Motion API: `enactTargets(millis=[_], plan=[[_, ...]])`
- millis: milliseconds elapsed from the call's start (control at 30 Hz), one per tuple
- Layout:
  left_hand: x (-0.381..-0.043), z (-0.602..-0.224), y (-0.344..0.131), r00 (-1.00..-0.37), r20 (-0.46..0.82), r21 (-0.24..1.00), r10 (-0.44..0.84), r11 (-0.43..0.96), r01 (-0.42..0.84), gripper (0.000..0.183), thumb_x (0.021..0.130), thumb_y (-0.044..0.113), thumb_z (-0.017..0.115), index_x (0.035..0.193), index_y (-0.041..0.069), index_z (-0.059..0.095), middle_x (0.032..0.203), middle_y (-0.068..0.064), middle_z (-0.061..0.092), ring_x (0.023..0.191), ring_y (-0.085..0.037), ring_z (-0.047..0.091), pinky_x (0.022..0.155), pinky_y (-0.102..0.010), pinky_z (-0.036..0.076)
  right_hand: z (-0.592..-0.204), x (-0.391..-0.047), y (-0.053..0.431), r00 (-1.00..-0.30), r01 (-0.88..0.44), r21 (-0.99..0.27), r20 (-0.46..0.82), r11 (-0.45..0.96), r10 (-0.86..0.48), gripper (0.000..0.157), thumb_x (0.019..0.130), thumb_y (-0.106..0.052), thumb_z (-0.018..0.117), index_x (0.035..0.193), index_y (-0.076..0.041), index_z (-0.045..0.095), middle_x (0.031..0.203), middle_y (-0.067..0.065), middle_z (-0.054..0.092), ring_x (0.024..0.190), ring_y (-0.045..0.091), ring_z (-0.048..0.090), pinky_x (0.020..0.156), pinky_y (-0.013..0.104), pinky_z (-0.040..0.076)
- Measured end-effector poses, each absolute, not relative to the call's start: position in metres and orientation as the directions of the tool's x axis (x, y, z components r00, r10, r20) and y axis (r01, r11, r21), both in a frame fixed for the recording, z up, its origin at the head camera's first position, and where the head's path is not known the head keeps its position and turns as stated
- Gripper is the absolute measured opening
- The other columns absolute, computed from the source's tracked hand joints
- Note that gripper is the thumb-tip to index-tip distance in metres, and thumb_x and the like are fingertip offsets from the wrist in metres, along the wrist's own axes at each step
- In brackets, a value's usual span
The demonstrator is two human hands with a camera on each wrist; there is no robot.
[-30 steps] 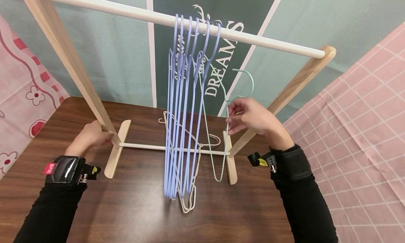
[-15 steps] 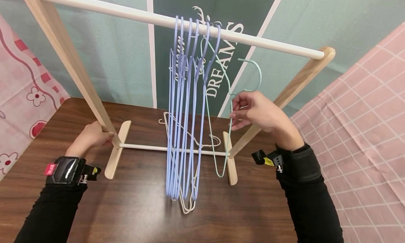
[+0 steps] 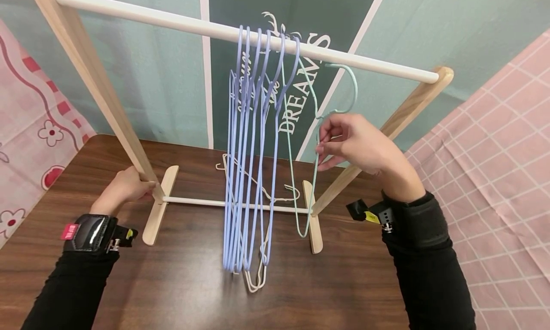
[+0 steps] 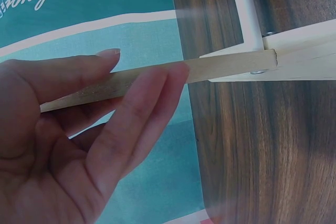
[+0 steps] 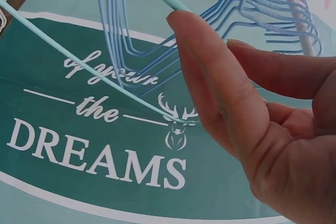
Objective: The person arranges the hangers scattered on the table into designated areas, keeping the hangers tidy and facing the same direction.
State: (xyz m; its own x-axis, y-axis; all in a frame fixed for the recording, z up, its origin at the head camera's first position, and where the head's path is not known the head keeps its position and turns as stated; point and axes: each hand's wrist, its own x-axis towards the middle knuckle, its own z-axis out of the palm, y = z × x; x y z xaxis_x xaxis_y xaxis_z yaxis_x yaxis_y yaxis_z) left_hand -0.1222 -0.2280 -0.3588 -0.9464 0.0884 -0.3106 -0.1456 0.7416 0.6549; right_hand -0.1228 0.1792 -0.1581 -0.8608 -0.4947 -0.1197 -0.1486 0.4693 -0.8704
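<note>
In the head view my right hand (image 3: pixel 354 141) pinches a mint-green wire hanger (image 3: pixel 355 89) just below its neck. The hanger's hook is beside the white top rail (image 3: pixel 378 66) of a clothes rack; whether they touch I cannot tell. Several blue hangers (image 3: pixel 297 58) hang from that rail, left of the green one. Low on the rack's left wooden post (image 3: pixel 103 96), my left hand (image 3: pixel 126 186) grips the wood. The left wrist view shows thumb and fingers on either side of the post (image 4: pixel 231 67). My right fingers hide part of the green hanger (image 5: pixel 68 53).
Off-white hangers (image 3: pixel 253 289) lie on the dark wooden table (image 3: pixel 172 292) behind and beneath the blue ones. A white lower bar (image 3: pixel 197 202) joins the rack's wooden feet (image 3: pixel 156 225). Printed cloths hang behind and at both sides.
My right hand has risen and shifted right with the green hanger, bringing its hook from well below the rail up to rail height. The left hand stays on the post.
</note>
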Motion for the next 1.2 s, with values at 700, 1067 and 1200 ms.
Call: enactTargets(millis=[700, 1067, 1200], plan=[[-0.121, -0.361, -0.229, -0.950, -0.302, 0.666, 0.085, 0.731, -0.146, 0.043, 0.091, 0.011, 0.051, 0.106, -0.028, 0.042, 0.073, -0.022, 0.063, 0.062, -0.020, 0.065, 0.056, -0.034, 0.052, -0.137, -0.119, 0.163, -0.865, -0.217, -0.859, -0.051, 0.463, -0.500, 0.006, 0.087, 0.012, 0.050, 0.089, 0.011, 0.044, 0.079, 0.021, 0.052, 0.067, 0.030, 0.064, 0.064, 0.043, 0.054], [-0.121, -0.361, -0.228, -0.950, -0.302, 0.662, 0.079, 0.735, -0.150, 0.042, 0.091, 0.012, 0.052, 0.104, -0.027, 0.045, 0.075, -0.024, 0.063, 0.065, -0.024, 0.066, 0.057, -0.033, 0.052, -0.139, -0.131, 0.146, -0.893, -0.182, -0.851, -0.066, 0.492, -0.445, 0.008, 0.085, 0.012, 0.053, 0.086, 0.010, 0.045, 0.076, 0.019, 0.052, 0.066, 0.030, 0.064, 0.064, 0.043, 0.054], [-0.121, -0.360, -0.229, -0.948, -0.307, 0.662, 0.080, 0.734, -0.152, 0.041, 0.091, 0.012, 0.052, 0.103, -0.027, 0.046, 0.070, -0.017, 0.064, 0.062, -0.019, 0.065, 0.057, -0.033, 0.052, -0.143, -0.137, 0.142, -0.892, -0.169, -0.853, -0.080, 0.494, -0.445, 0.008, 0.085, 0.013, 0.053, 0.087, 0.011, 0.045, 0.077, 0.018, 0.052, 0.066, 0.028, 0.064, 0.063, 0.042, 0.054]])
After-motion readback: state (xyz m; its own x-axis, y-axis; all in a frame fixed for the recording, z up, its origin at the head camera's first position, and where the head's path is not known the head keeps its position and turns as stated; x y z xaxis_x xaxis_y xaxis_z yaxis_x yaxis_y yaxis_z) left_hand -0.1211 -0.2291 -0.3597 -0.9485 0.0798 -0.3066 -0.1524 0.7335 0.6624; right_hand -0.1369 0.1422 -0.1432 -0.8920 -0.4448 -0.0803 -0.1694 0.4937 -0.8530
